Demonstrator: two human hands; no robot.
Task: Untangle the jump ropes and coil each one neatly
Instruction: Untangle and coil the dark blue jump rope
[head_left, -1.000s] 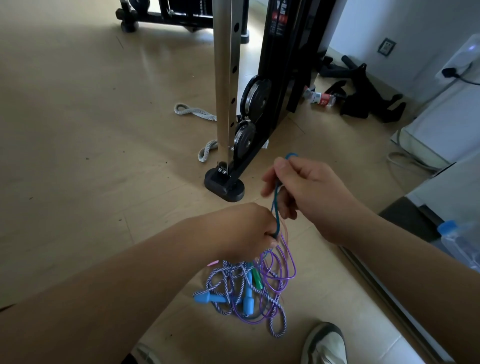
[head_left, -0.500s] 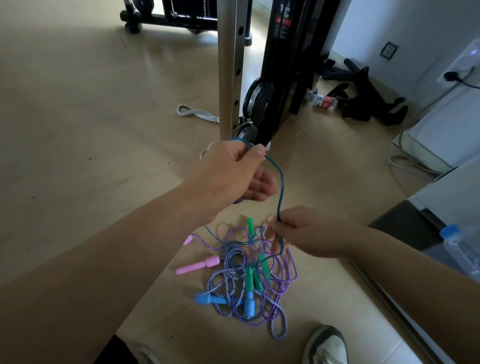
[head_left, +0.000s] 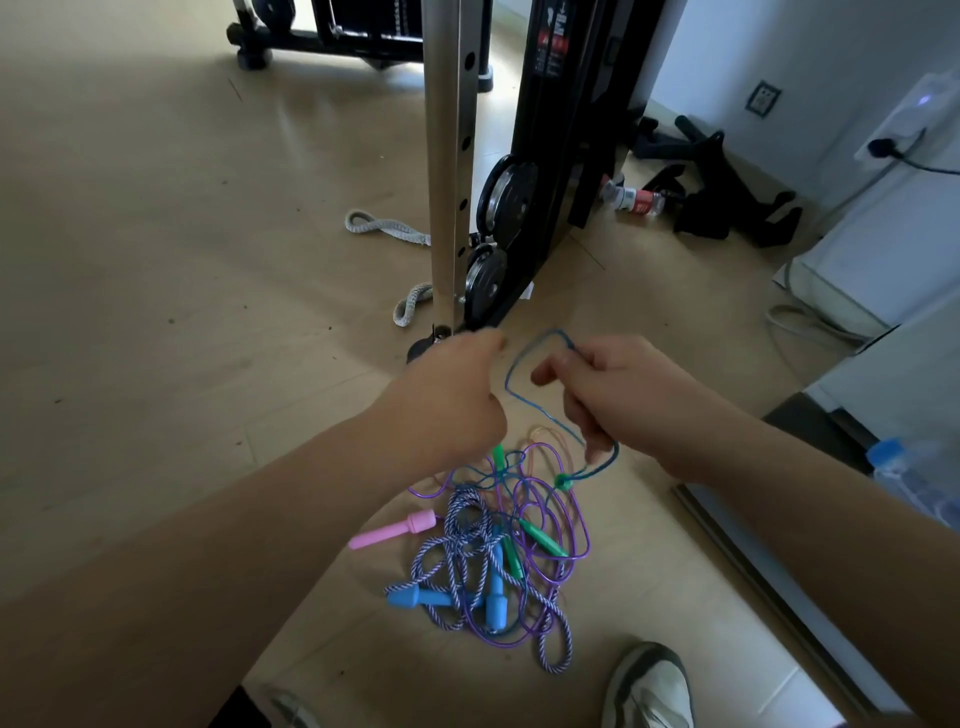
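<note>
So, you're early in the job: nothing is coiled, and the tangled pile (head_left: 488, 566) of striped, purple and teal cords lies on the floor (head_left: 156, 312) at lower centre. Your right hand (head_left: 623, 410) curls its fingers round the teal rope (head_left: 507, 382), holding one loop up above the heap. Your left hand (head_left: 452, 405) is curled, back towards you; whether it holds anything I cannot tell. The rack post (head_left: 449, 182) stands just beyond your knuckles, a floor track (head_left: 769, 587) runs at lower right, your shoe (head_left: 649, 686) sits below the pile. The left of the frame looks the best room for laying ropes out.
</note>
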